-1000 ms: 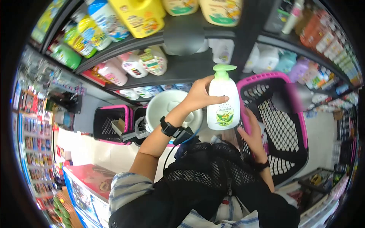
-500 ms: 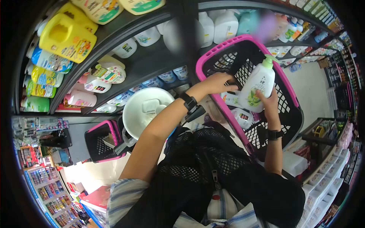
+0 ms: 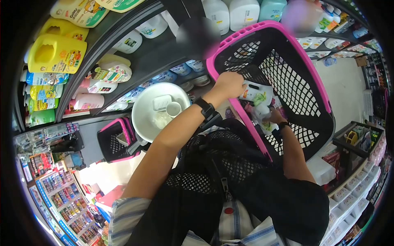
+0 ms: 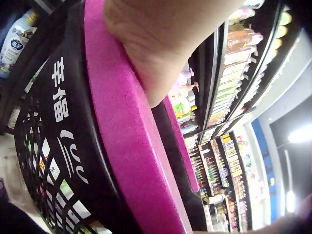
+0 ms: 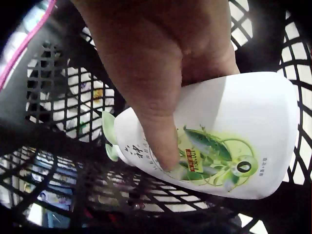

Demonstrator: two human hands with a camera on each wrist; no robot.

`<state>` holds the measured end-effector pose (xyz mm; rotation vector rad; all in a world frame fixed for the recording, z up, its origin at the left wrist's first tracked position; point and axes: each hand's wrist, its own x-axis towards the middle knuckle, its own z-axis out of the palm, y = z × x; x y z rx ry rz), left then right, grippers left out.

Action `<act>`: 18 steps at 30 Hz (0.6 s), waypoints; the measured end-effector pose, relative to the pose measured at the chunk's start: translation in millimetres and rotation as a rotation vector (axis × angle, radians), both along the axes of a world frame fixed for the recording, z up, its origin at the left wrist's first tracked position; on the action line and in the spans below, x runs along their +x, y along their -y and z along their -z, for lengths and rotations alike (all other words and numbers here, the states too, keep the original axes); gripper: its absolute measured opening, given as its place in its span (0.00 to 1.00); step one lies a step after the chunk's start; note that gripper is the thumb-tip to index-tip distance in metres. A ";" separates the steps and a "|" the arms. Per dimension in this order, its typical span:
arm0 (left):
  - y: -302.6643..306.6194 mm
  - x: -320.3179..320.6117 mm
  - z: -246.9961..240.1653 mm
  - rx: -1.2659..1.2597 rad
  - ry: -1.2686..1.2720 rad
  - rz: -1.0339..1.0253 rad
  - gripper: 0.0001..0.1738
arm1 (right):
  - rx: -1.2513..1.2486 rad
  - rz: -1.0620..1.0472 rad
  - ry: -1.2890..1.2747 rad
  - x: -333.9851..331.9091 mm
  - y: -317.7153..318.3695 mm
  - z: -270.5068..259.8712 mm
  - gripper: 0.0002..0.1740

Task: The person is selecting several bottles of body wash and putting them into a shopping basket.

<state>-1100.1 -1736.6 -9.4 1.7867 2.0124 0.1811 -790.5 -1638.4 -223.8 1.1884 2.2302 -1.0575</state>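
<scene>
Down inside the black shopping basket with a pink rim (image 3: 305,53), my right hand (image 3: 276,116) grips a white pump bottle (image 5: 243,114). The bottle lies on its side, with a pale green pump head (image 5: 109,135) and leaf artwork; my thumb presses along its front. My left hand (image 3: 230,85) is bent over the basket's near-left rim. In the left wrist view the heel of that hand (image 4: 156,68) lies right at the pink rim, and its fingers are hidden. Close to its fingertips, another white container (image 3: 255,92) lies in the basket.
Left of the basket stands a white bucket (image 3: 141,102) with a cup and small items inside. Beyond it are smaller pink-rimmed baskets (image 3: 113,143). Shelves (image 3: 164,69) of bottles and yellow jugs (image 3: 57,53) run along the front; white boxes (image 3: 349,197) are stacked at right.
The pump bottle passed from my left hand to my right and went down into the basket. My left hand moved right to the basket rim. The view turned toward the basket.
</scene>
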 end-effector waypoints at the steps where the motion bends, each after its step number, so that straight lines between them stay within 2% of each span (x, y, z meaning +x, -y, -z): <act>1: -0.2 0.3 0.0 0.001 0.002 -0.004 0.22 | -0.016 -0.055 0.022 0.5 5.0 19.4 0.56; 4: 0.6 -0.3 -0.3 0.007 0.007 -0.022 0.21 | -0.042 -0.135 0.028 2.0 23.7 47.4 0.61; 6: 1.9 1.3 -1.3 0.021 0.005 -0.043 0.21 | 0.022 0.003 0.029 4.9 34.8 61.9 0.58; 8: 4.0 -0.2 -4.9 0.045 0.014 0.030 0.19 | -0.025 0.051 -0.098 7.6 34.7 60.9 0.55; 9: 4.6 0.0 0.4 0.071 0.030 -0.010 0.19 | 0.157 -0.045 -0.354 21.0 37.0 109.7 0.49; 10: 4.7 1.0 6.8 0.103 0.043 -0.049 0.18 | 0.118 -0.036 -0.175 13.0 37.7 116.1 0.44; 11: 5.6 1.6 6.0 0.122 0.054 -0.064 0.19 | 0.284 -0.277 -0.043 8.4 42.7 106.0 0.41; 12: 6.4 2.9 5.7 0.140 0.068 -0.073 0.19 | 0.072 -0.238 0.039 10.1 35.6 112.0 0.54; 13: 7.8 3.4 2.9 0.158 0.062 -0.066 0.19 | 0.093 -0.266 0.087 6.4 36.8 101.3 0.54; 14: 9.1 3.4 1.0 0.175 0.061 -0.054 0.20 | 0.047 -0.153 0.055 9.5 32.2 110.6 0.50; 15: 8.6 3.5 3.0 0.176 0.081 -0.055 0.20 | -0.013 -0.134 0.086 1.8 26.7 92.4 0.45; 16: 10.5 3.1 -1.2 0.178 0.105 -0.051 0.21 | 0.069 -0.135 -0.077 1.3 23.7 87.6 0.37; 18: 17.6 -0.1 -7.2 0.239 0.133 -0.065 0.22 | -0.027 -0.506 -0.107 -11.9 -8.6 73.7 0.15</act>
